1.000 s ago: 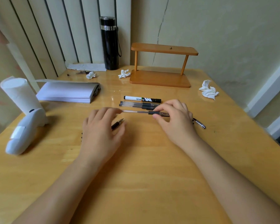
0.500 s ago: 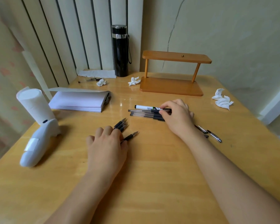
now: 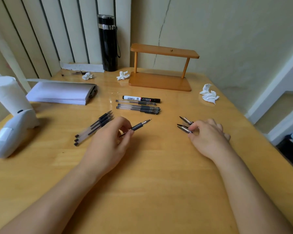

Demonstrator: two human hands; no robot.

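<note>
My left hand [image 3: 108,142] pinches an uncapped gel pen [image 3: 139,126] whose tip points up and to the right. My right hand [image 3: 208,135] has its thumb and forefinger closed on a pen cap [image 3: 184,129]; another loose cap [image 3: 185,120] lies just beyond it. Three uncapped gel pens [image 3: 95,128] lie side by side to the left of my left hand. Several capped gel pens [image 3: 139,107] lie in a row further back, with a white marker [image 3: 140,98] behind them.
The wooden table [image 3: 150,191] also carries a stack of white paper [image 3: 61,92], a paper roll [image 3: 8,93] behind a white device [image 3: 12,132], a black flask [image 3: 108,43], a wooden stand [image 3: 161,80] and crumpled tissues [image 3: 209,95].
My right hand has left the row of capped pens and come down right to the caps, taking hold of one. My left hand has picked up an uncapped pen.
</note>
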